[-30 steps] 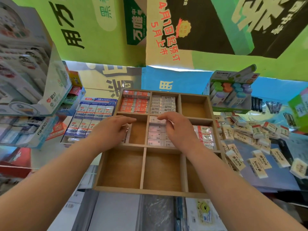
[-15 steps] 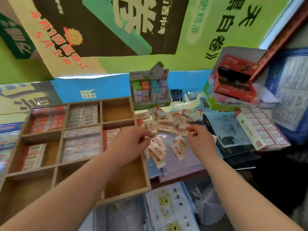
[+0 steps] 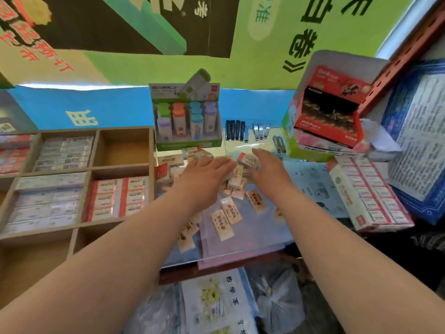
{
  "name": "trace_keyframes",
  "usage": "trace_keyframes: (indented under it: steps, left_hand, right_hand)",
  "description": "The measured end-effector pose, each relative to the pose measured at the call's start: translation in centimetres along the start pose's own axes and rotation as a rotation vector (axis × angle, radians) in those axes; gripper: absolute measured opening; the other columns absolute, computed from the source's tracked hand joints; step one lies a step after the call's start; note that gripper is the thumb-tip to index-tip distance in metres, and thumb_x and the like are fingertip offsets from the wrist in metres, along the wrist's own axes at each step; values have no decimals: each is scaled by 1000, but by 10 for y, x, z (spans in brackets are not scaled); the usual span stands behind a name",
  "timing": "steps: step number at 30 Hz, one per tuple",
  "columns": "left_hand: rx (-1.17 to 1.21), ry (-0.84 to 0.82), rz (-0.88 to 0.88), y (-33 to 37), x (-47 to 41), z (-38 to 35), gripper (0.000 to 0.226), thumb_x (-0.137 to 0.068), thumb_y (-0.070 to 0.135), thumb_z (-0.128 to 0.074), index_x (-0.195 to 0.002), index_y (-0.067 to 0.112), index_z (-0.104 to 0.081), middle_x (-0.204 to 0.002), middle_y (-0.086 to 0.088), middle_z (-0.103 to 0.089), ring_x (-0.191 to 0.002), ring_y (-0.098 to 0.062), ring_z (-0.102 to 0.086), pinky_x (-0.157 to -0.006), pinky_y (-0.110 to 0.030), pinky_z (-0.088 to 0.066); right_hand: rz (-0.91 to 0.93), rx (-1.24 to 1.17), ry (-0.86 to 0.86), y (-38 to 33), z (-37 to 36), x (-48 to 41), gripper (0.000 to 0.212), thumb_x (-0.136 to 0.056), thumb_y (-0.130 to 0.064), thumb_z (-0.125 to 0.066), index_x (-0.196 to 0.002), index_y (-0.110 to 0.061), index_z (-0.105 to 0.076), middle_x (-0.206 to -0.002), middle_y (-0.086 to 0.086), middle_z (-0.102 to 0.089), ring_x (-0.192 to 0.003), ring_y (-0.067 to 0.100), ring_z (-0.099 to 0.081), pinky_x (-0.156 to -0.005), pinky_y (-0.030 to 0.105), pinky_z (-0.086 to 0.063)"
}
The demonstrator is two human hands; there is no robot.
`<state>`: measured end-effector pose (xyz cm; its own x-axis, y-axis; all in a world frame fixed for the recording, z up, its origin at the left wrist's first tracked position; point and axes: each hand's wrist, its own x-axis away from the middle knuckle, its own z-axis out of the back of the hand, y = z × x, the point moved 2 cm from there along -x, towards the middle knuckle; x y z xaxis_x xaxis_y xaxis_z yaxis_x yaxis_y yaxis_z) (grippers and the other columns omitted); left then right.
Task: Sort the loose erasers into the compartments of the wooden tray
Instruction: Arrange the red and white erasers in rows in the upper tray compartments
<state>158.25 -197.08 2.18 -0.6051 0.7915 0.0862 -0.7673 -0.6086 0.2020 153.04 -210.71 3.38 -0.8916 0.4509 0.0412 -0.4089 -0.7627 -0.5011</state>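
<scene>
The wooden tray lies at the left of the surface. Its compartments in view hold rows of wrapped erasers: pale ones in the two left cells and red-and-white erasers in the middle right cell. The upper right cell and the near cells show bare wood. Just right of the tray, the left hand reaches forward, its fingers straight and close together, lying on the far part of the heap of loose erasers. These lie scattered on a clear plastic sheet, outside the tray and near its right wall. The right hand stretches out beside the left, fingers straight and narrow, at the heap's far right edge (motion blur hides whether its thumb touches the red-ended eraser between the hands). Behind the heap stands a green display box; farther right lies a long carton of boxed erasers.
</scene>
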Motion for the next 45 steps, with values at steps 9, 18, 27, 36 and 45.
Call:
trace_keyframes:
  steps: [9,18,27,36,45]
  left_hand:
    - [170,299,117,15,-8,0,21,-89,29,-48,-101,24,-63,-108,6,-64,-94,-15,-55,-93,-35,-33]
    - [530,266,311,15,-4,-9,72,-77,16,-65,-137,17,-26,-135,-7,-40,-123,-25,-38,-102,-39,-30]
    - [504,224,300,15,1,-4,56,-79,14,-62,-129,22,-39,-116,0,-60,-106,-22,-55,-90,-33,-42]
    - [474,178,207,14,16,-4,57,-80,23,-63,-131,25,-37,-117,1,-60,-106,-18,-56,-89,-34,-46]
    - [564,227,232,7,23,-8,54,-81,10,-59,-128,29,-38,-114,6,-60,-97,-10,-53,-73,-22,-42]
  right_hand:
    - [102,-69,55,17,-3,-13,31,-83,-4,-52,-114,-10,-56,-114,11,-57,-107,27,-46,-81,28,-34]
    - [187,180,-110,50,26,-28,38,-79,8,-50,-112,-9,-57,-124,10,-51,-112,23,-47,-89,25,-36]
    - [304,428,-274,46,22,-41,43,-83,-7,-54,-125,-15,-46,-128,6,-48,-112,26,-48,-85,33,-41]
    - [364,534,-247,43,30,-31,32,-84,-17,-55,-115,-12,-55,-129,7,-49,-113,26,-48,-83,35,-42]
    - [245,185,-39,58,41,-20,30,-78,-7,-63,-108,-7,-61,-121,13,-56,-113,28,-42,-87,28,-29]
